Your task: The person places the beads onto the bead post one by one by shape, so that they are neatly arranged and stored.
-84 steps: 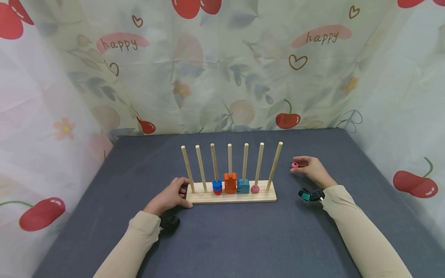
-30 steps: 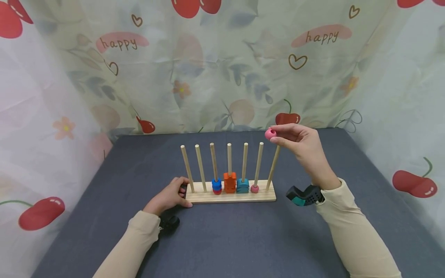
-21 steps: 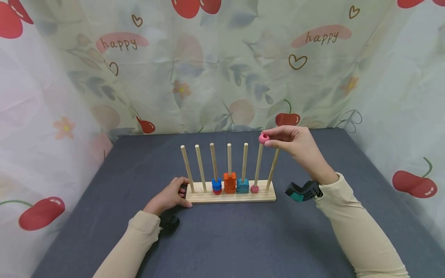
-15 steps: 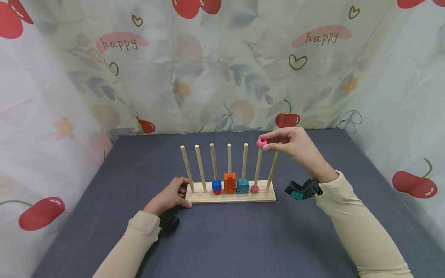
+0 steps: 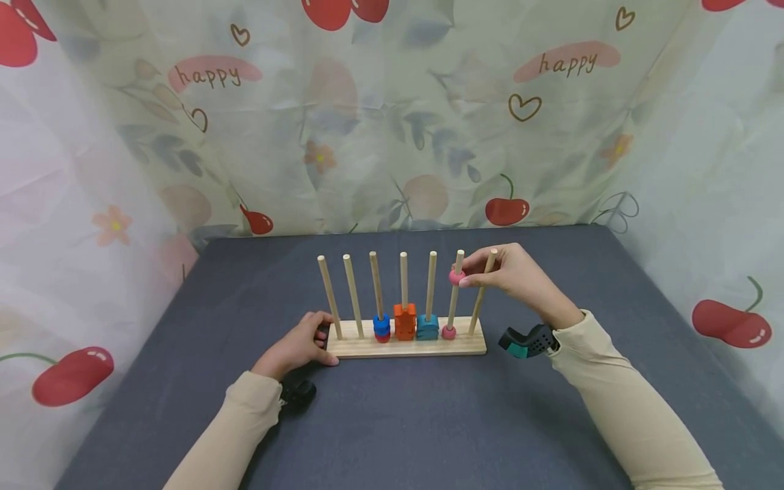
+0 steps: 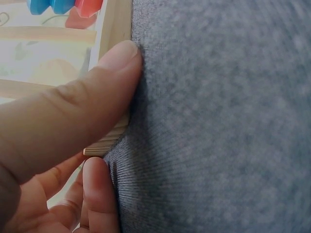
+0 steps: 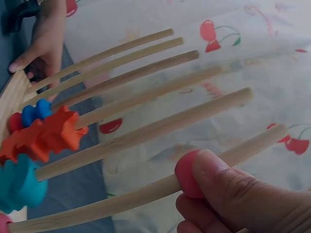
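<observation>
My right hand [image 5: 511,278] pinches a pink bead [image 5: 456,278] between thumb and fingers. The bead is threaded on a wooden peg, well above another pink bead [image 5: 449,333] at that peg's foot. In the right wrist view the peg passes through the held bead [image 7: 188,174]. My left hand [image 5: 300,346] grips the left end of the wooden base [image 5: 410,350], its thumb [image 6: 116,60] along the front edge. Blue and red beads [image 5: 382,328], orange star-like pieces [image 5: 405,322] and teal pieces [image 5: 428,328] sit on neighbouring pegs.
The rack's pegs stand in one row; the two leftmost [image 5: 330,297] and the rightmost [image 5: 483,296] bear no beads. A dark grey cloth [image 5: 404,422] covers the table. Printed curtains [image 5: 380,136] hang behind and at both sides.
My right hand has brought the pink bead from the right of the rack, up over the second peg from the right, and partly down it. The left hand stays on the base.
</observation>
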`<control>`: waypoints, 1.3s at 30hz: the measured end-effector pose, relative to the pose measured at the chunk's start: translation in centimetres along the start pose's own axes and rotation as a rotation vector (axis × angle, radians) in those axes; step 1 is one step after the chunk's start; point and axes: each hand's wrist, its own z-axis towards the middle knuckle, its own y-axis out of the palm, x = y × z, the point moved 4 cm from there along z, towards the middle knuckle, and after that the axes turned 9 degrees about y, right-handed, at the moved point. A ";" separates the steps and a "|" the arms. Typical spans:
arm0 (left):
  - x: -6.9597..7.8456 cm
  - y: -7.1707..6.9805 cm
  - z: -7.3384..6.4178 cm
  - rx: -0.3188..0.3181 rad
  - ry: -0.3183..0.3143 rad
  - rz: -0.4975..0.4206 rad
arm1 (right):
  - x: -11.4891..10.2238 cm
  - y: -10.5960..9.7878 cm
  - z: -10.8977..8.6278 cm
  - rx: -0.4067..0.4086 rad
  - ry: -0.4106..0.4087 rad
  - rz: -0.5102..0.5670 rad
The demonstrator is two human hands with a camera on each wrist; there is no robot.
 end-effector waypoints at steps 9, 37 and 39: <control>0.0 -0.1 0.0 0.003 0.014 -0.007 | 4.4 3.0 0.8 -0.047 0.014 -0.004; 0.2 -0.2 -0.2 0.004 0.020 -0.018 | 9.8 6.6 1.5 -0.100 0.002 0.036; 0.2 -0.2 -0.3 0.003 0.023 -0.019 | 9.8 6.6 1.5 -0.098 0.014 0.037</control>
